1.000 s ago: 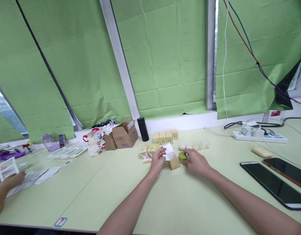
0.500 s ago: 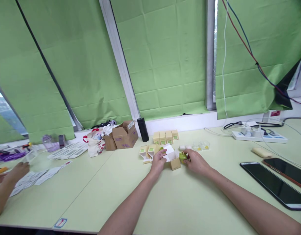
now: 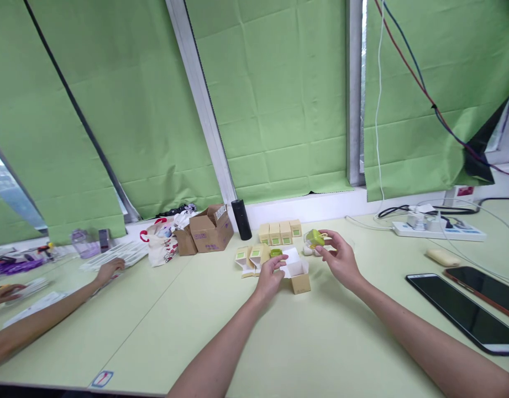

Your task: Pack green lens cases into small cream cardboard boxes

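My left hand (image 3: 271, 277) is closed on the white flap of a small open kraft box (image 3: 301, 284), which stands on the table with its white inside showing. Between the fingertips of my right hand (image 3: 340, 260) is a small rounded green object (image 3: 316, 237) with a pale yellow loop, held above and behind the box. What the object is, I cannot make out. A green piece (image 3: 276, 252) lies just behind my left fingers. Two kraft boxes with open flaps (image 3: 257, 255) sit to the left of it.
Several closed kraft boxes (image 3: 280, 232) stand in a row at the back, beside a black cylinder (image 3: 241, 219). Further left is a cardboard carton (image 3: 211, 228). Phones (image 3: 461, 307) and a power strip (image 3: 440, 231) lie right. Another person's hand (image 3: 110, 269) reaches over papers at left.
My right hand has lifted the green object up and away from beside the box. The box has shifted slightly right and nearer. The other person's arm has reached further right.
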Tool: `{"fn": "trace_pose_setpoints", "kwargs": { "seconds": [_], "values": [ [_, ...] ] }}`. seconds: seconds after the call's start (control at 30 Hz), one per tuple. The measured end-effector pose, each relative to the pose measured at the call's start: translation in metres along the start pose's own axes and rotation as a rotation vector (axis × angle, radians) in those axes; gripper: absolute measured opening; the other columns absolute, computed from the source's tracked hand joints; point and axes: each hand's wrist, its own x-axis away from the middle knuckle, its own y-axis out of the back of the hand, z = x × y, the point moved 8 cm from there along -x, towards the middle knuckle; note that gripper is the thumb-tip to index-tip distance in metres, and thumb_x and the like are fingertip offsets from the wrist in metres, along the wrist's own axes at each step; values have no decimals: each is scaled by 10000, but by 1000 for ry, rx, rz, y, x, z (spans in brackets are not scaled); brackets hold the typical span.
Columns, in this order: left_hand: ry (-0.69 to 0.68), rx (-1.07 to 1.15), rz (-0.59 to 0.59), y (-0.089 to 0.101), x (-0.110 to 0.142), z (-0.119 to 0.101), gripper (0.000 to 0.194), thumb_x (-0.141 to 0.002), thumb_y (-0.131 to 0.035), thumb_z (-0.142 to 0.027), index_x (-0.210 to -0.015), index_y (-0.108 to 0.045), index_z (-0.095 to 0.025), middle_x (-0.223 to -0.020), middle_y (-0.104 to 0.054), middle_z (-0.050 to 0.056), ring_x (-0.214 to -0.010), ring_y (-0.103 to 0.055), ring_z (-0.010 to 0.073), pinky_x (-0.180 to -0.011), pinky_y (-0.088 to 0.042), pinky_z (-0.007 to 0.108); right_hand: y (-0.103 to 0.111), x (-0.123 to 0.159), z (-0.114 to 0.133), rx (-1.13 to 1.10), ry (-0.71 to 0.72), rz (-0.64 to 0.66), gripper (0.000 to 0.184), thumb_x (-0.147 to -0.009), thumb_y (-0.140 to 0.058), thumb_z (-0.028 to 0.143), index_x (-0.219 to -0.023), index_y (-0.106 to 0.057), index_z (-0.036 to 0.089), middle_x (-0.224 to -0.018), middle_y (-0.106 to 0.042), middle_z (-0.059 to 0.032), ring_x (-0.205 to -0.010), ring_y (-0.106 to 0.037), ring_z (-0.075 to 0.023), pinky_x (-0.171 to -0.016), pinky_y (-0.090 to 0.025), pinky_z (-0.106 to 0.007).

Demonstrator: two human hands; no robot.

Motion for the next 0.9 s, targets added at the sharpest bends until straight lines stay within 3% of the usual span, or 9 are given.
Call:
{"fn": "trace_pose_setpoints", "kwargs": {
  "seconds": [0.23, 0.33, 0.53, 0.7, 0.9],
  "values": [
    [-26, 23, 75, -10, 6, -9, 570, -637, -569, -66, -1175, -736, -154, -1225, -737, 146, -1167, -658, 291, -913, -510, 350, -26, 17, 25, 100, 142, 201, 377, -957, -618, 391, -1320, -582, 297, -1221, -706, -75, -995, -679, -233, -675, -576, -320],
    [-30, 22, 76, -12, 6, -9, 570, -635, -567, -61, -1171, -735, -157, -1257, -730, 143, -1160, -665, 287, -900, -513, 341, -28, 19, 25, 156, 178, 244, 367, -976, -585, 371, -1335, -560, 298, -1200, -699, -73, -923, -674, -219, -624, -557, -301],
    [-27, 44, 84, -13, 7, -8, 569, -649, -562, -55, -1188, -728, -137, -1149, -757, 142, -1130, -685, 281, -899, -518, 334, -30, 20, 25, 294, 276, 317, 377, -1007, -523, 338, -1379, -484, 291, -1378, -622, -97, -855, -692, -202, -611, -548, -315],
    [-8, 58, 73, -12, 6, -5, 589, -642, -550, -46, -1197, -725, -135, -1133, -757, 136, -1073, -701, 265, -873, -524, 324, -34, 21, 20, 383, 269, 388, 340, -1022, -492, 356, -1355, -483, 286, -1335, -647, -96, -854, -706, -212, -657, -557, -338],
    [-28, 50, 68, -13, 6, -6, 578, -648, -538, -41, -1182, -733, -145, -1200, -743, 142, -1181, -661, 280, -920, -515, 340, -38, 26, 21, 427, 279, 435, 360, -984, -527, 312, -1343, -535, 282, -1337, -664, -98, -858, -696, -218, -690, -551, -351]
  ]
}}
